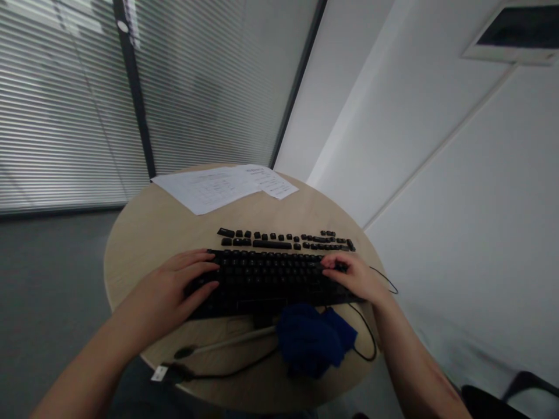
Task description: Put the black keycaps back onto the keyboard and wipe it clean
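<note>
A black keyboard [271,273] lies across the round table, its near rows dark and apparently bare of caps. My left hand [187,282] grips its left end, fingers over the top and thumb nearer me. Over the right part of the keys, my right hand [351,276] is closed, thumb and fingertips pinched around what looks like a dark keycap, mostly hidden by the fingers. Beyond the keyboard, several loose keycaps are lined up in two rows, among them a long space bar [271,244]. A crumpled blue cloth [310,340] sits against the keyboard's near edge.
Printed papers [209,185] lie at the far side of the wooden table [152,233]. A thin light-coloured stick-like tool with a dark tip [236,338] and a cable [231,372] lie at the near side. A white wall stands close on the right; blinds are behind.
</note>
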